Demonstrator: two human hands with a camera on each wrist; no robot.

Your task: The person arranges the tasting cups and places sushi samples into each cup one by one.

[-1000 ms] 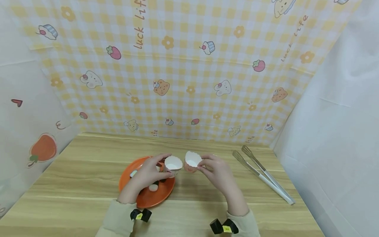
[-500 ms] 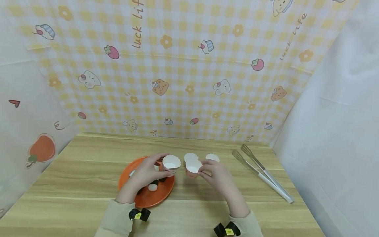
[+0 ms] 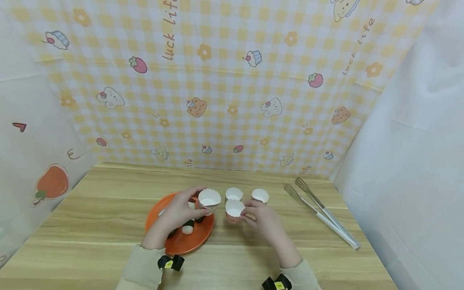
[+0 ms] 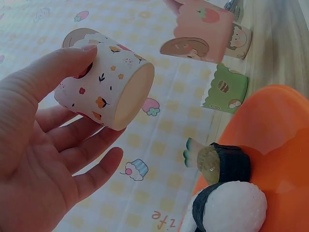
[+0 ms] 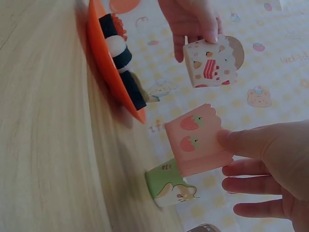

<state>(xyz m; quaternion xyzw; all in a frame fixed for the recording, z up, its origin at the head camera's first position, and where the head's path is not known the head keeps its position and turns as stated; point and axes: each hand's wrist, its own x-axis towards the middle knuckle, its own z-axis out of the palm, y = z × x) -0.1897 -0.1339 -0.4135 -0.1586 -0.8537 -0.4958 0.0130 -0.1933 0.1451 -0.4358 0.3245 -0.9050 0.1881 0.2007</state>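
Note:
The left hand (image 3: pixel 176 215) grips a white paper cup with a flower print (image 4: pixel 99 79), held up beside the orange plate (image 3: pixel 185 245). Between thumb and fingers, the right hand (image 3: pixel 264 219) pinches a pink paper cup with strawberries (image 5: pixel 198 140) by its rim side. Just behind the pink cup stands a green paper cup (image 5: pixel 170 183) on the table. Another paper cup (image 3: pixel 260 195) stands farther right, behind the right hand. Sushi pieces (image 4: pixel 236 205) with white rice and dark wraps lie on the plate, partly covered by the left hand in the head view.
Metal tongs (image 3: pixel 326 217) with white handles lie at the right of the wooden table (image 3: pixel 108 209). A yellow checked cloth (image 3: pixel 232 80) hangs along the table's back edge, and white sheets (image 3: pixel 409 161) hang at both sides.
The right hand has brought the pink cup down and slightly left, and the two cups behind it have come into view. The left hand has shifted slightly left with its cup.

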